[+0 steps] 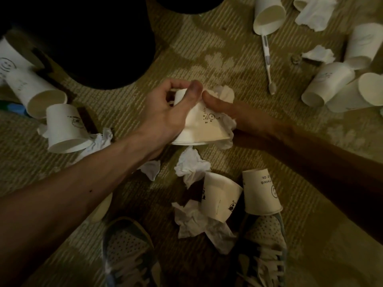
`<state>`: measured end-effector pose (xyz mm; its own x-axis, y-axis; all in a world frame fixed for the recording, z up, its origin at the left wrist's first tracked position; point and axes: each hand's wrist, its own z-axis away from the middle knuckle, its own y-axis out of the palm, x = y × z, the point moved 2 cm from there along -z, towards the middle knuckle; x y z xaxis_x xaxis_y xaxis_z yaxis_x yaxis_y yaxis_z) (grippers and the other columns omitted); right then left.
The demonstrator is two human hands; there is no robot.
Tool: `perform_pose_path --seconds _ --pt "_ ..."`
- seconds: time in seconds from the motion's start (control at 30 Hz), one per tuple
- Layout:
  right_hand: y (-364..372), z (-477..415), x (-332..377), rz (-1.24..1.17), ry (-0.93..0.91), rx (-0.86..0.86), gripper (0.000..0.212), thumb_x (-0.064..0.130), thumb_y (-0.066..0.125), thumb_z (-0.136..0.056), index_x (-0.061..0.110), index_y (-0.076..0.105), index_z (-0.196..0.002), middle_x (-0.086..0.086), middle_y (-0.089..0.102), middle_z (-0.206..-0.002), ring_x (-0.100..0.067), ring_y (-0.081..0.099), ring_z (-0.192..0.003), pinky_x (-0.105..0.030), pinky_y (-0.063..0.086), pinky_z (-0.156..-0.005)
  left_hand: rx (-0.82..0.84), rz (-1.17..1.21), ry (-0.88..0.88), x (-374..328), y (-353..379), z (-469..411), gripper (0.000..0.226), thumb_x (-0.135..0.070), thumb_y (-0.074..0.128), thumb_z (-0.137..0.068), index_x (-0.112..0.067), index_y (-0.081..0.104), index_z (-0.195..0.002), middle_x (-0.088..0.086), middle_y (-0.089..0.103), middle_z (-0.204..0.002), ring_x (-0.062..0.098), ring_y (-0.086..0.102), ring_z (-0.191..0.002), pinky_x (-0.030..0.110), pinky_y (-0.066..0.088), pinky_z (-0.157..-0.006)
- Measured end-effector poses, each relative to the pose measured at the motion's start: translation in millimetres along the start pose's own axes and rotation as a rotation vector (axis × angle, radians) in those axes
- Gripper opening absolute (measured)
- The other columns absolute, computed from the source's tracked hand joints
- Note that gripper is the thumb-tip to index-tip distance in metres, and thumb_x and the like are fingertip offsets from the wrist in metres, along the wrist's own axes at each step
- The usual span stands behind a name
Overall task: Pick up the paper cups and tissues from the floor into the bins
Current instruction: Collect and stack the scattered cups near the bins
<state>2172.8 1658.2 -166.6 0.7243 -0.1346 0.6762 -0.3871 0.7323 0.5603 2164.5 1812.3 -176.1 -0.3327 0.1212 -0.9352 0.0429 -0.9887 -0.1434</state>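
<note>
Left hand [165, 112]: I see it clamped round the upturned paper cup [204, 129], near the black bin [93, 48].
Right hand [226, 111]: thumb on the cup, fingers hidden in crumpled tissue [226, 94]; grip unclear.
Risk: tissue may slip free if barely pinched.

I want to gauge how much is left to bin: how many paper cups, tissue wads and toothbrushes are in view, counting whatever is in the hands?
Paper cups: 12 (one gripped by the left hand; two only partly visible)
Tissue wads: 7
Toothbrushes: 1
Total: 20
</note>
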Motion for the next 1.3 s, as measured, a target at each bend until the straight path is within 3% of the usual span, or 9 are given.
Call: perform_pose_path --seconds 0.17,0.33,0.47,0.53,0.63,0.77,1.0,1.17,1.3 --pt "-11 3 -2 0.113 -0.048 -0.117 0.037 0.008 0.051 -0.097 0.022 0.074 -0.072 -0.003 0.072 -0.07 -0.01 0.069 -0.059 -0.019 0.052 -0.047 -0.007 -0.081 -0.025 6 -1 3 0.044 -0.061 0.041 -0.094 -0.023 0.065 -0.096 -0.005 0.067 -0.085 0.008 0.064 -0.076 0.027 0.052 -0.065" --pt "-36 16 -7 0.146 0.055 -0.334 0.011 0.019 0.064 -0.086 0.01 0.066 -0.092 -0.002 0.072 -0.074 -0.01 0.068 -0.061 -0.021 0.051 -0.048 0.061 -0.211 -0.118 33 -10 12 0.039 -0.041 0.029 -0.106 -0.031 0.064 -0.093 -0.011 0.066 -0.092 0.005 0.061 -0.084 0.023 0.044 -0.069" --pt "-48 28 -12 0.088 0.142 -0.429 0.013 0.02 0.058 -0.093 0.007 0.062 -0.096 -0.002 0.069 -0.069 -0.009 0.064 -0.052 -0.018 0.047 -0.041 0.432 -0.468 0.052 69 2 40 0.027 -0.025 0.039 -0.106 -0.035 0.062 -0.095 -0.008 0.057 -0.099 0.017 0.057 -0.098 0.022 0.042 -0.08" --pt "-50 32 -12 0.078 0.153 -0.459 0.015 0.018 0.056 -0.095 0.005 0.06 -0.1 -0.001 0.068 -0.062 -0.007 0.062 -0.045 -0.016 0.044 -0.037 0.561 -0.747 0.205 82 3 47 0.03 -0.038 0.042 -0.102 -0.03 0.065 -0.118 0.004 0.047 -0.12 0.021 0.047 -0.111 0.032 0.039 -0.093" --pt "-52 35 -15 0.078 0.147 -0.493 0.02 0.016 0.056 -0.096 0.0 0.055 -0.108 -0.002 0.065 -0.06 -0.006 0.058 -0.039 -0.015 0.041 -0.034 0.627 -1.019 0.453 87 1 50 0.049 -0.054 0.047 -0.093 -0.026 0.061 -0.132 0.012 0.048 -0.123 0.028 0.046 -0.108 0.039 0.044 -0.085" --pt "-54 36 -19 0.071 0.157 -0.501 0.019 0.015 0.057 -0.094 0.001 0.057 -0.108 -0.005 0.067 -0.07 -0.008 0.063 -0.046 -0.016 0.044 -0.037 0.584 -0.991 0.644 91 0 53 0.033 -0.029 0.08 -0.078 -0.008 0.069 -0.101 0.013 0.057 -0.096 0.033 0.054 -0.088 0.038 0.045 -0.069" --pt "-53 35 -27 0.104 0.197 -0.452 0.033 0.02 0.061 -0.09 0.001 0.059 -0.118 -0.007 0.071 -0.086 -0.011 0.069 -0.066 -0.021 0.052 -0.05 0.486 -0.672 0.358 80 -18 68 0.022 -0.017 0.063 -0.081 -0.016 0.046 -0.066 0.004 0.058 -0.082 0.02 0.057 -0.075 0.037 0.043 -0.066" --pt "-48 33 -37 0.175 0.231 -0.328 0.035 0.025 0.067 -0.082 0.004 0.063 -0.109 -0.008 0.073 -0.087 -0.016 0.071 -0.075 -0.027 0.055 -0.056 0.451 -0.531 0.263 79 -26 103 0.022 -0.005 0.045 -0.085 -0.026 0.046 -0.08 -0.007 0.06 -0.082 0.008 0.056 -0.075 0.027 0.043 -0.062" --pt "-47 33 -45 0.207 0.239 -0.267 0.026 0.028 0.071 -0.078 0.012 0.069 -0.098 -0.008 0.073 -0.091 -0.018 0.071 -0.08 -0.029 0.056 -0.06 0.508 -0.763 0.302 94 -15 133 0.033 -0.052 0.042 -0.091 -0.031 0.053 -0.113 -0.009 0.052 -0.105 0.009 0.056 -0.079 0.029 0.046 -0.062"
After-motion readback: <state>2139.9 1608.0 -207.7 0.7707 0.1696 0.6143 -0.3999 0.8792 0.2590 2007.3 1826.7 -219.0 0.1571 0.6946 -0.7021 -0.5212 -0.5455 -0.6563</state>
